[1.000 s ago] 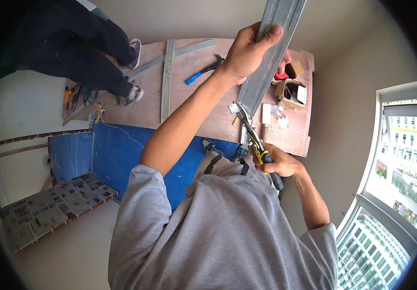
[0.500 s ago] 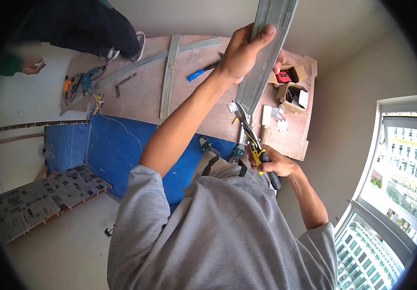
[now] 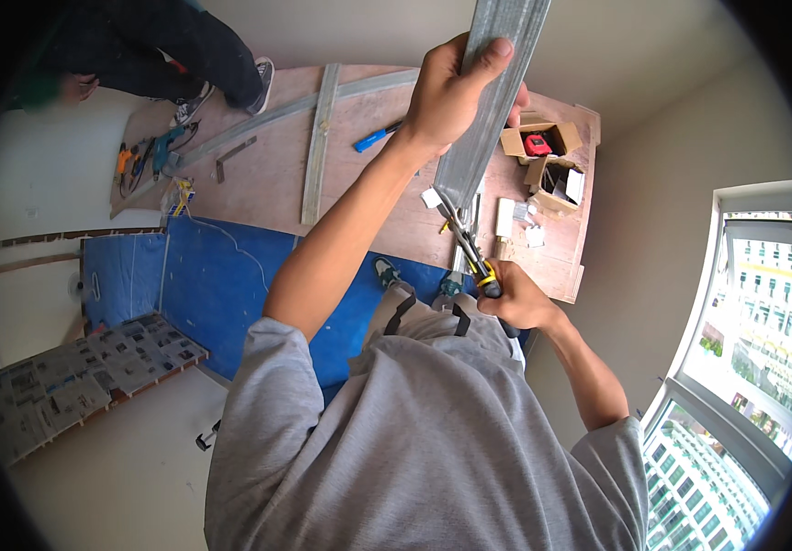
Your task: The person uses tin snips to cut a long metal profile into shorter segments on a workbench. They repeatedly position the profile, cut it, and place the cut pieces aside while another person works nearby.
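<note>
From my remote seat I see the left hand wrapped around a grey metal channel, thumb along its face, while the right hand is closed around the handles of yellow-and-black snips. The channel slants from the top edge down to the centre of the frame, where the snips' head meets its lower end; I can't tell whether the blades bite into the metal.

Behind it lies a wooden board. On that, right of centre, I have two cardboard boxes, the upper holding a red object; left of centre, a blue-handled tool and a metal strip. Upper left, a co-worker's dark-trousered legs stand near a teal drill. A window fills the right.
</note>
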A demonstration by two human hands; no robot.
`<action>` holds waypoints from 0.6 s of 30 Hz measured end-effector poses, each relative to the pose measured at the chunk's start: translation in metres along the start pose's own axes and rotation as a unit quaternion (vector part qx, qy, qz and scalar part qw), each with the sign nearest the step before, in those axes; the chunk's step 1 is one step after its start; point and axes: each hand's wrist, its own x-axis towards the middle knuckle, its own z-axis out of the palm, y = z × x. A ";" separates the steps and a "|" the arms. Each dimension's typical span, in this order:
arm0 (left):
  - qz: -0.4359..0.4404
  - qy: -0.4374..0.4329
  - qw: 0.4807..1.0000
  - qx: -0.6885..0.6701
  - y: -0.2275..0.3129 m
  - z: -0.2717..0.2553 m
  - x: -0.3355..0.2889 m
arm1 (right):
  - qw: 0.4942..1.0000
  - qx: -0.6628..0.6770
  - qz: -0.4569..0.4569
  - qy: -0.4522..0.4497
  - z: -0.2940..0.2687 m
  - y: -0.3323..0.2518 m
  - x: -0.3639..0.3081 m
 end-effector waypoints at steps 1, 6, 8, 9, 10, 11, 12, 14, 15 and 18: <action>0.000 0.019 1.000 0.020 -0.002 -0.001 0.001 | 0.998 -0.045 -0.014 0.040 0.003 -0.002 0.001; 0.049 0.146 0.985 0.079 -0.011 -0.004 0.005 | 0.957 -0.228 0.018 0.177 0.016 -0.019 0.001; 0.052 0.182 0.978 0.092 -0.011 -0.009 0.004 | 0.933 -0.277 0.012 0.229 0.023 -0.025 0.001; 0.045 0.198 0.974 0.106 -0.010 -0.011 0.004 | 0.920 -0.302 0.019 0.249 0.025 -0.026 0.001; 0.046 0.198 0.974 0.099 -0.009 -0.013 0.003 | 0.921 -0.298 0.024 0.250 0.025 -0.027 0.000; 0.045 0.199 0.975 0.092 -0.008 -0.014 0.001 | 0.941 -0.268 0.003 0.209 0.021 -0.027 -0.002; 0.024 0.182 0.980 0.082 -0.007 -0.016 -0.001 | 0.960 -0.234 0.007 0.154 0.016 -0.026 -0.003; -0.020 0.147 0.987 0.063 -0.003 -0.017 -0.004 | 0.987 -0.158 -0.003 0.041 0.002 -0.023 -0.003; -0.023 0.134 0.989 0.054 -0.001 -0.017 -0.005 | 0.996 -0.093 0.011 -0.011 -0.002 -0.021 -0.004; -0.035 0.103 0.994 0.034 0.008 -0.019 -0.007 | 0.988 0.058 0.030 -0.140 -0.012 -0.016 -0.006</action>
